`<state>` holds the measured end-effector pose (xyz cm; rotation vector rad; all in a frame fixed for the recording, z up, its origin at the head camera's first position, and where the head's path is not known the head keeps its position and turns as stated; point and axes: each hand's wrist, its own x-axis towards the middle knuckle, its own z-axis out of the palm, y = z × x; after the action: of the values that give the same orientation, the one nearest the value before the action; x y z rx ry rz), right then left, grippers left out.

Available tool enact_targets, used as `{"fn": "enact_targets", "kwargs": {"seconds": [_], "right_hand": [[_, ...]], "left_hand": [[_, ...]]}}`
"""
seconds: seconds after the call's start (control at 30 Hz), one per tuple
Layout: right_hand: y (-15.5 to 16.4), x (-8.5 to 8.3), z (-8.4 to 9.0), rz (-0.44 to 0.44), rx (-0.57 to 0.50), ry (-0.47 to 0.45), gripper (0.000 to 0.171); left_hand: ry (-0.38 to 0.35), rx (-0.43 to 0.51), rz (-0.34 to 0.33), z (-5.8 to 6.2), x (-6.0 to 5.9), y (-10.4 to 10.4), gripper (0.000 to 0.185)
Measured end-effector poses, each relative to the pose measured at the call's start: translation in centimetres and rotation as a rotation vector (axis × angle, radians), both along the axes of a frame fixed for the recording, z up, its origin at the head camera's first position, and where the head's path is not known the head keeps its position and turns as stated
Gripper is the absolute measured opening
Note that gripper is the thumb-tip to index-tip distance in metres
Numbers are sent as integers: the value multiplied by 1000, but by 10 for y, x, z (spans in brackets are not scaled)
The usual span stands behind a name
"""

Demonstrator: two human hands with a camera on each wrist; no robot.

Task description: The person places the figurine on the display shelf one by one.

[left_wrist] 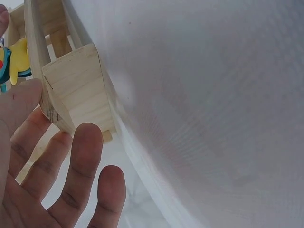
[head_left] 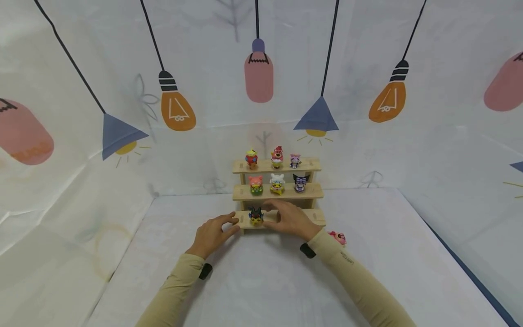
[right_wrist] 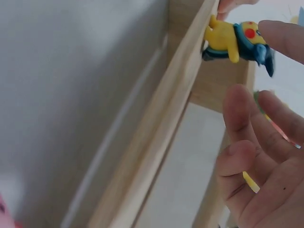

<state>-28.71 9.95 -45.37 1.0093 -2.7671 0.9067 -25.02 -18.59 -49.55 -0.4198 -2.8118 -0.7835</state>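
Well along by the look of it: 7 figurines on the 3-step wooden shelf [head_left: 278, 193], right hand [head_left: 291, 219] relaxed beside the yellow figurine [head_left: 256, 217] on the bottom step, left hand [head_left: 213, 234] flat against that step's end, pink figurine [head_left: 337, 237] left on the table.

Both arms in tan sleeves reach forward, the left hand [head_left: 212, 232] and right hand [head_left: 291, 219] close together, fingers loosely extended and relaxed.

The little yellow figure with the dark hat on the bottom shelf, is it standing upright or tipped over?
Upright. The yellow figure stands on the bottom shelf, hat up, between both hands.
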Motion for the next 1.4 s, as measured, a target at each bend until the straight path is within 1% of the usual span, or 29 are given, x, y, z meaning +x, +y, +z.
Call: {"fn": "enact_targets", "kwargs": {"seconds": [0.07, 0.23, 0.37, 0.5, 0.67, 0.83, 1.0, 1.1, 1.2, 1.3, 1.4], "right_hand": [[6, 3, 2, -4, 10, 14, 54], [24, 17, 9, 12, 14, 52, 52], [42, 28, 14, -1, 11, 121, 49], [63, 38, 15, -45, 14, 149, 47], [92, 47, 11, -113, 6, 168, 46], [121, 54, 5, -192, 5, 177, 49], [145, 62, 2, -237, 0, 189, 50], [156, 66, -3, -288, 29, 166, 50], [164, 70, -8, -360, 84, 100, 55], [169, 72, -13, -428, 141, 18, 64], [174, 74, -20, -476, 187, -61, 73]], "left_hand": [[-1, -3, 2, 0, 0, 0, 38], [-11, 0, 3, -1, 1, 0, 28], [-4, 7, 1, -2, 0, 0, 28], [-2, 1, 1, -4, 0, -1, 29], [8, -1, 0, -7, -2, -1, 28], [12, 0, 0, -6, -3, -2, 28], [9, 6, 4, -5, -2, -2, 27], [9, 3, 7, -4, -1, -2, 27], [9, -1, 6, -4, -1, -2, 27], [6, -4, 7, -3, -1, -1, 27], [-5, 2, 5, -2, 0, -1, 27]]}}
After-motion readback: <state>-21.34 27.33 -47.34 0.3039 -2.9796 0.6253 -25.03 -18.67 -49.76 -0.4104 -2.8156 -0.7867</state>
